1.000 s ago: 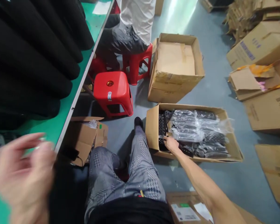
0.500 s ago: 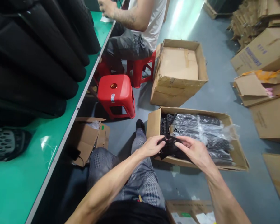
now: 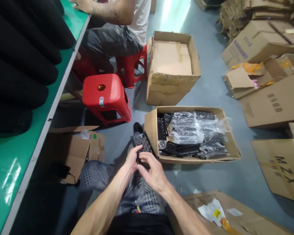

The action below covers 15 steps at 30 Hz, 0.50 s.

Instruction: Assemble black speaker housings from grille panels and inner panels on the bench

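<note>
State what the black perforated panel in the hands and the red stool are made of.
The black panel looks like matte moulded plastic, from its regular holes, though rubber is possible. The red stool looks like glossy moulded plastic, with rounded corners and shiny top.

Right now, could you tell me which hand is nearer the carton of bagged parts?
The right hand, close beside the carton; the left hand is farther away, past the right.

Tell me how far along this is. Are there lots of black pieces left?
Looks done: a row of black pieces lies along the green workbench. In hand: the left hand and right hand hold one black perforated panel over the lap. Left: the open cardboard box holds many plastic-wrapped black panels.
</note>
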### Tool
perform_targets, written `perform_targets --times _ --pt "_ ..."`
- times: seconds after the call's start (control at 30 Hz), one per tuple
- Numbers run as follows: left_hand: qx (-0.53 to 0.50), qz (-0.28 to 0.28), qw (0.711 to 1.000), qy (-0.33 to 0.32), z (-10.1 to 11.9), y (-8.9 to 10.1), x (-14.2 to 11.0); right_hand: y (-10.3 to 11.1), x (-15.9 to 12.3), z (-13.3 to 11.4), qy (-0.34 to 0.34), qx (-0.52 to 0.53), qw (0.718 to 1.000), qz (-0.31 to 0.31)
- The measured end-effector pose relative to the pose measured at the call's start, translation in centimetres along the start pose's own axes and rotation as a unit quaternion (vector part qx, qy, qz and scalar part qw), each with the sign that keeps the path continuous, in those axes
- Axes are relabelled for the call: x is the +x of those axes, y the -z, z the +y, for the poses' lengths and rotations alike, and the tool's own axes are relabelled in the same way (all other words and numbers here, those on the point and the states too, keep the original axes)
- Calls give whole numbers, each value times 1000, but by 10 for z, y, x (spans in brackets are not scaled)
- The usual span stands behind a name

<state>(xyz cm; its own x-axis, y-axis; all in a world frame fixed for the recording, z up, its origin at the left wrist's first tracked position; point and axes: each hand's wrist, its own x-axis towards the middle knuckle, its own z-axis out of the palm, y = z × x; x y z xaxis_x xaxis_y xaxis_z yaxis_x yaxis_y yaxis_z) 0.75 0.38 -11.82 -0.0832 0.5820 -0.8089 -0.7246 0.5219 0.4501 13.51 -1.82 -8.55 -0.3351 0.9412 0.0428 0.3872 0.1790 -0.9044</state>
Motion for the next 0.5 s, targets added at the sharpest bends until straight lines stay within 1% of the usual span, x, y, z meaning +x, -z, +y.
perform_targets --times 0.03,0.07,0.1,0.13,0.17,0.23,0.3,0.37,0.43,0.5 --pt "-10 -2 1000 -2 -1 0 4 19 6 16 -29 -52 998 -18" --pt "-19 0 1000 -9 -3 0 8 41 13 37 -67 -120 990 -27" --pt "-25 7 999 -20 -5 0 11 65 21 60 -123 -221 966 -53" --pt "-28 15 999 -32 -6 -1 14 89 29 86 -156 -261 950 -70" --pt "-28 25 999 -37 -7 -1 17 110 36 113 -180 -289 937 -74" --pt "-28 45 998 -24 -7 -1 21 142 45 163 -228 -355 903 -85" --pt "-35 48 998 -1 -5 0 25 159 43 203 -258 -418 865 -103" --pt "-39 57 997 19 -3 1 28 166 35 230 -265 -469 833 -125" --pt "-40 59 997 33 -1 4 29 169 26 248 -252 -502 814 -146" --pt "-32 59 997 45 -1 5 30 173 21 259 -233 -521 804 -166"
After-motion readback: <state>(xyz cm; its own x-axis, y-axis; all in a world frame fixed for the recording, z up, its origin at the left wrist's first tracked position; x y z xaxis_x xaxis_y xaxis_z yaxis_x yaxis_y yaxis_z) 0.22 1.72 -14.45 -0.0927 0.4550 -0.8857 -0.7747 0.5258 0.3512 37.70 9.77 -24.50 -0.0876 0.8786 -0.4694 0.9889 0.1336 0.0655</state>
